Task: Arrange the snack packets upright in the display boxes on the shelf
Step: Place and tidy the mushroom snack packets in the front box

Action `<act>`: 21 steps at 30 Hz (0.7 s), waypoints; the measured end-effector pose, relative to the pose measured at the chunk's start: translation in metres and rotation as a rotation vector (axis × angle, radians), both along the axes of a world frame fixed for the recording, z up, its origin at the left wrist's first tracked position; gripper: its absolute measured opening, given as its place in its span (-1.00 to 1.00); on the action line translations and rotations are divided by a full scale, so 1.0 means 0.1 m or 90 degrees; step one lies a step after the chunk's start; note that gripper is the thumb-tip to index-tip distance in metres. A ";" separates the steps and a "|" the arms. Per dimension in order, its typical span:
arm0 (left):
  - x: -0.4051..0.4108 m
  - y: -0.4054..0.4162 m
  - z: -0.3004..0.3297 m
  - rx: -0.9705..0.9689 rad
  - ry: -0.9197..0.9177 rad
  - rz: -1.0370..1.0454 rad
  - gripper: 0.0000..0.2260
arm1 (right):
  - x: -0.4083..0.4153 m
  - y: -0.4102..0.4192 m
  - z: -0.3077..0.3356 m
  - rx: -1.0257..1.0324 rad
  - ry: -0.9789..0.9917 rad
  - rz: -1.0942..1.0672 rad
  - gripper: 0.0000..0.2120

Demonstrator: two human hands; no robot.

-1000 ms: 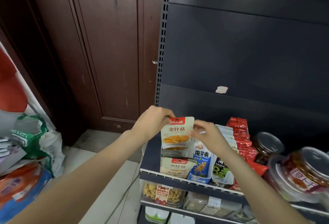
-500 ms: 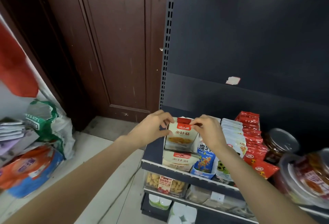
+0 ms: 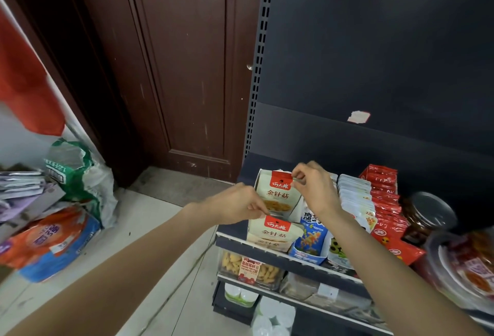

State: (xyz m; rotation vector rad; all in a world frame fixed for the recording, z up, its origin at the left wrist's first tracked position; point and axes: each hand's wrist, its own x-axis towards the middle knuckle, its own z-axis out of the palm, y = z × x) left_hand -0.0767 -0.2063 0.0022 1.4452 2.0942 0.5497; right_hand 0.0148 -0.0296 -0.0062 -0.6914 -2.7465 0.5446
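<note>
Metal shelf [image 3: 267,248], glossy flat packet [image 3: 278,196]

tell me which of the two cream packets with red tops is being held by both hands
The rear cream packet, upright in the display box; the right hand pinches its top, the left hand its side. The front one sits untouched.
</note>
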 end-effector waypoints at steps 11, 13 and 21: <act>-0.01 0.01 -0.01 0.078 -0.145 0.078 -0.88 | 0.00 -0.01 0.01 0.038 -0.025 0.008 -0.90; -0.04 -0.02 0.03 0.128 -0.236 0.121 -0.90 | 0.00 -0.01 0.02 0.053 -0.029 0.018 -0.90; -0.19 -0.21 0.15 0.315 -0.211 0.280 -0.89 | 0.03 -0.03 0.10 0.094 -0.068 0.046 -0.89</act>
